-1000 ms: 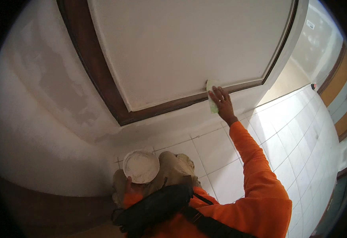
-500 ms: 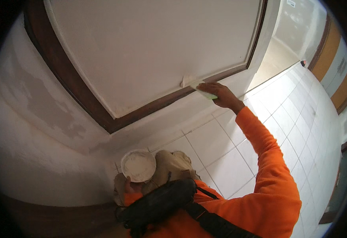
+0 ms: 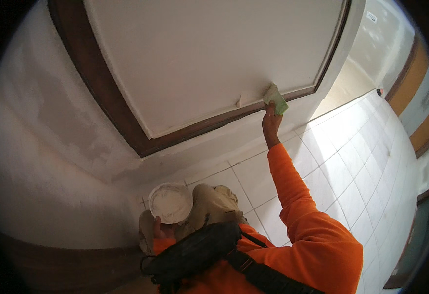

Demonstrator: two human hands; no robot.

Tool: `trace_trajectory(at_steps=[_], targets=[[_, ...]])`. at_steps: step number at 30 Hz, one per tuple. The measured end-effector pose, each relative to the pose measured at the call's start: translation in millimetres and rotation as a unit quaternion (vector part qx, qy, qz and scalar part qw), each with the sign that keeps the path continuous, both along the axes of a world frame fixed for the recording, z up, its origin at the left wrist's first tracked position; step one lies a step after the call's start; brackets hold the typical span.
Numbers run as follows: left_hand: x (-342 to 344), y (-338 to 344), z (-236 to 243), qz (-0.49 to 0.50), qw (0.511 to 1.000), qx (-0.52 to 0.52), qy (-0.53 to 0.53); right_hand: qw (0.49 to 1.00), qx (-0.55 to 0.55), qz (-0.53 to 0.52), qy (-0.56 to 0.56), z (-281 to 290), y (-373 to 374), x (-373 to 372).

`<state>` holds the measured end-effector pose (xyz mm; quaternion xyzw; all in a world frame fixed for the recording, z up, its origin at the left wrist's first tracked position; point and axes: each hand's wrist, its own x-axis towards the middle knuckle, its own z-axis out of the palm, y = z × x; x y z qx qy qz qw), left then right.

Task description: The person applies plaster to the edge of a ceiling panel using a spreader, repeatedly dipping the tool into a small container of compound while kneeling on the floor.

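Note:
My right hand (image 3: 272, 123) reaches far out to the wall, its fingers closed on a pale green, flat putty spreader (image 3: 279, 102). The spreader meets the lower edge of a white wall panel (image 3: 200, 59), over its dark brown wooden frame (image 3: 185, 132). A little left of it, a small raised dab of putty (image 3: 239, 102) sits on the panel. Near my lap, my left hand (image 3: 159, 228) holds a round white bucket (image 3: 192, 198) at its near side; most of that hand is hidden. Whitish putty (image 3: 170, 205) lies inside the bucket.
White floor tiles (image 3: 253, 176) run along the wall to the right. Patchy plaster (image 3: 67, 122) covers the wall at left. A black bag (image 3: 200, 255) hangs across my body. Beyond the panel's right edge is an opening (image 3: 347, 93); brown and white panels (image 3: 410, 93) stand at far right.
My right hand has moved right along the panel's lower edge and turned the spreader more upright. The putty dab is now apart from the spreader. My left hand and the bucket stay put.

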<state>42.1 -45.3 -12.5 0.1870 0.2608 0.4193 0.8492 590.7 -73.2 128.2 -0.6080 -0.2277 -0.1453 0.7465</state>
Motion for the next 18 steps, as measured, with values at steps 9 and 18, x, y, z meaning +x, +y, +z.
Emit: trace_trajectory(at_steps=[9, 18], targets=[[0, 7, -8, -0.034, 0.996, 0.059, -0.058, 0.995, -0.091, -0.006, -0.035, -7, 26, -64], [-9, 6, -7, -0.030, 0.999, 0.028, 0.004, 0.976, -0.139, 0.159, 0.058, -17, 93, -259]])
